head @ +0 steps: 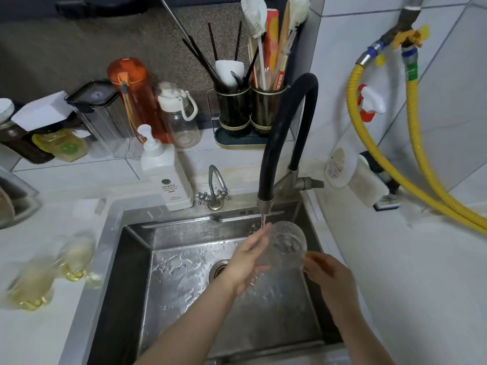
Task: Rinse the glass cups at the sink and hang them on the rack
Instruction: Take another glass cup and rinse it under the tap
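Glass cup [286,246]: clear and textured, held over the sink basin right under the black faucet's spout, tipped on its side with water running onto it.
Sink [137,259]: steel basin, wet all over, with a round drain [220,270] down left of the glass cup.
Black faucet [290,133]: tall arched hose rising behind the sink, its metal nozzle just above the glass cup, a thin stream coming out.
Right hand [326,275]: at the sink's right side, fingers curled round the near end of the glass cup, gripping it.
Left hand [249,255]: over the basin, fingers stretched out straight and lying against the left side of the glass cup, fingertips in the stream.
Soap bottle [166,172]: white pump bottle standing behind the sink's back left corner.
Small tap [214,189]: little metal tap on the sink's back ledge, between the soap bottle and the black faucet.
Yellowish glasses [52,270]: a blurred cluster on the counter left of the sink; I can't tell how many.
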Demonstrator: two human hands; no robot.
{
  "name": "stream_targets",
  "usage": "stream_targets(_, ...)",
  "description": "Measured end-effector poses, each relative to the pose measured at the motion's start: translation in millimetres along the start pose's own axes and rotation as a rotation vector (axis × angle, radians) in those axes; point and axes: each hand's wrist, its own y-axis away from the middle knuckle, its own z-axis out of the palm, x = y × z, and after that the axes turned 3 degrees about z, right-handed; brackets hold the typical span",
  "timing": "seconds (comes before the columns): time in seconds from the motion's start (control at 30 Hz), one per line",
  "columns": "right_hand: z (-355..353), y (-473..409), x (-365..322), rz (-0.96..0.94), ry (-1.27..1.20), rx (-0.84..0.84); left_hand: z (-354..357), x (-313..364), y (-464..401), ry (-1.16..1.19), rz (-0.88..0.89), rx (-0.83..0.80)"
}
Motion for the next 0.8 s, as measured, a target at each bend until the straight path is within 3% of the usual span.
stream_targets(0.17, 24.8, -7.8, -26.0, -0.080, -0.001, -0.066, -21.7, 14.0, -2.8, 0.024, 0.025, 0.200)
stream_targets(0.27, 18.9, -14.8, -22.7, -0.068, 0.014, -0.033, -6.9, 19.0, -3.1, 0.016, -0.004, 0.239)
stream_targets(0.4, 30.0, 2.1, -12.6, -0.016, -0.027, -0.140, -18.8, 16.8, 13.8, 0.036, -0.098, 0.282)
stream_targets(0.53, 48.2, -1.6, -27.4, -0.068, 0.006, -0.175, -33.8, 19.9, 15.5, 0.066, -0.033, 0.362)
stream_targets(0.67, 28.7, -10.3, -19.6, -0.053, -0.021, -0.069, -11.0, 15.0, 6.6, -0.012, -0.038, 0.304)
stream_targets(0.8, 32.8, -5.6, -8.9, -0.066, 0.013, -0.179, -27.9, 5.7, 15.1, -0.007, -0.072, 0.272)
